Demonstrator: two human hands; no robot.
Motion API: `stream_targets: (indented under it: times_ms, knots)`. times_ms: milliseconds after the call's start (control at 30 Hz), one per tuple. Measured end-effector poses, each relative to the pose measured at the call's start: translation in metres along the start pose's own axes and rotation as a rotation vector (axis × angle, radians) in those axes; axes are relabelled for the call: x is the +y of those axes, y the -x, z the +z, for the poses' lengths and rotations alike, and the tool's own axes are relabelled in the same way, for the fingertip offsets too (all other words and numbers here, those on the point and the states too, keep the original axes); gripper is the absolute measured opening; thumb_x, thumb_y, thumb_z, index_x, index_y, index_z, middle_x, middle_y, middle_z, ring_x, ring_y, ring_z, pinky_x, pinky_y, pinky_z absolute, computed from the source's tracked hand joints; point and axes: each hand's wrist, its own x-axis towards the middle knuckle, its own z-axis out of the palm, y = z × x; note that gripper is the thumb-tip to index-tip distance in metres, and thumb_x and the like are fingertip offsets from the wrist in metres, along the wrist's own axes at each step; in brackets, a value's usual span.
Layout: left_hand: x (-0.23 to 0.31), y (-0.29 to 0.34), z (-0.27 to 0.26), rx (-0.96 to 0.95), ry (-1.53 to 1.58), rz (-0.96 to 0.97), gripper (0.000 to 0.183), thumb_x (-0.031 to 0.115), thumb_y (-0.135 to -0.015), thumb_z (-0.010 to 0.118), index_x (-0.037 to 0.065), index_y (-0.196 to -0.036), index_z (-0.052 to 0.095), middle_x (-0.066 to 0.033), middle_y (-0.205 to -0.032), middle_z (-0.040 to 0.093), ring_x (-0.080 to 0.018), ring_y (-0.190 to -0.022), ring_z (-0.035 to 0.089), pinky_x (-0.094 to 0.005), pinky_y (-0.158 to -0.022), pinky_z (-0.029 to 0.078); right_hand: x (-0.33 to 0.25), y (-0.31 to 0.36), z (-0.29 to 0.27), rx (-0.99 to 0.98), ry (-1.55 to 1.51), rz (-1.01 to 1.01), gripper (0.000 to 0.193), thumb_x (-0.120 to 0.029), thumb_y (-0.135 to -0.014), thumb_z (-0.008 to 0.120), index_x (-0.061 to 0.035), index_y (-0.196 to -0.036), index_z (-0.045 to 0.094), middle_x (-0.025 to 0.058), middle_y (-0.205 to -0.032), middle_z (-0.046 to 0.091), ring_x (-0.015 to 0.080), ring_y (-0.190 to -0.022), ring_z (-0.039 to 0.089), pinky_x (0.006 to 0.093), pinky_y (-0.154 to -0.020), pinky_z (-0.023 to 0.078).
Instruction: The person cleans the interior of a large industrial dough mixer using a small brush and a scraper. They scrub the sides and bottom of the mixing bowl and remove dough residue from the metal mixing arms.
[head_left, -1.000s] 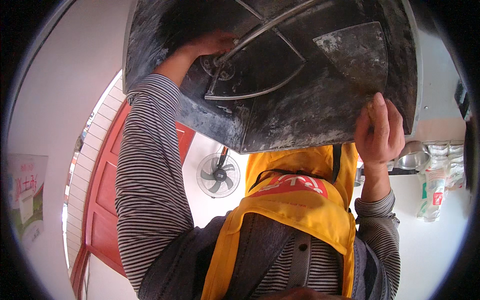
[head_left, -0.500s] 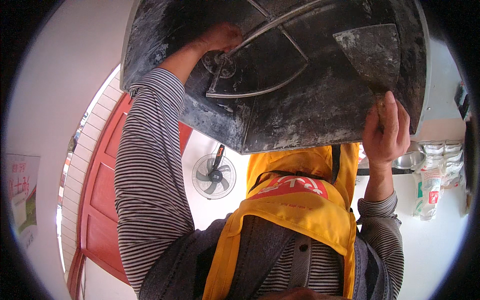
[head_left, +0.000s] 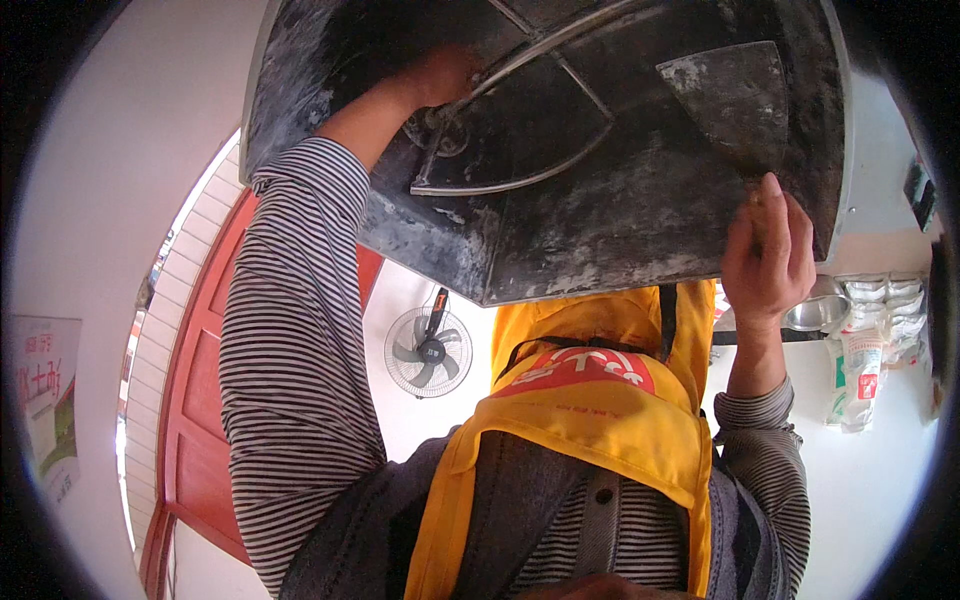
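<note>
A large dark metal tub (head_left: 640, 225), its inner walls smeared with whitish residue, fills the upper middle. Inside it a curved metal frame of bars (head_left: 530, 183) is fixed to a round hub. My left hand (head_left: 440, 75) reaches into the tub with its fingers curled at the frame's long bar; they are slightly blurred. Along the tub's right side, my right hand (head_left: 770, 255) is closed round the handle of a scraper (head_left: 730, 95). Its wide, whitish-stained blade points up and lies close to the tub's inner wall; whether it touches is hard to tell.
Below the tub, to the left, stands a fan (head_left: 428, 352) on the pale floor. A red panelled door (head_left: 205, 440) is farther left. At the right are a metal bowl (head_left: 818, 312) and plastic packages (head_left: 862, 375). My yellow apron (head_left: 600, 400) hangs under the tub's near edge.
My right hand has shifted the scraper slightly up and to the left. The left hand stays by the bar, and the tub has hardly moved in view.
</note>
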Motion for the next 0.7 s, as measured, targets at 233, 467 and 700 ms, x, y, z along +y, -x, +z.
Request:
stream_targets:
  times_ms: [233,467,700]
  knots:
    - [-0.010,-0.003,0.012,-0.123,-0.009,-0.073,0.031,0.023,-0.093,0.055,0.000,-0.110,0.067,-0.0242,-0.108,0.067,-0.0428,-0.096,0.065,-0.0515,-0.085,0.051,0.002,-0.001,0.001,0.029,0.004,-0.025,0.043,-0.002,-0.078,0.076,-0.0119,-0.120,0.070,0.0103,-0.096,0.069,0.0210,-0.075,0.067,0.0289,-0.061,0.054]
    - [0.015,-0.027,-0.037,-0.411,-0.085,-0.059,0.033,0.028,-0.093,0.055,0.002,-0.105,0.069,-0.0251,-0.099,0.069,-0.0421,-0.086,0.067,-0.0519,-0.080,0.052,-0.001,0.001,-0.004,-0.113,0.043,0.045,0.041,-0.001,-0.085,0.071,-0.0063,-0.125,0.066,0.0116,-0.106,0.071,0.0227,-0.085,0.071,0.0308,-0.069,0.058]
    - [0.035,0.009,-0.068,-0.129,-0.123,-0.285,0.027,0.019,-0.089,0.058,0.005,-0.109,0.070,-0.0213,-0.108,0.069,-0.0398,-0.100,0.067,-0.0482,-0.085,0.054,-0.021,-0.022,-0.003,-0.448,-0.020,0.180,0.035,-0.016,-0.091,0.061,-0.0163,-0.126,0.064,0.0123,-0.092,0.068,0.0323,-0.080,0.068,0.0395,-0.066,0.056]
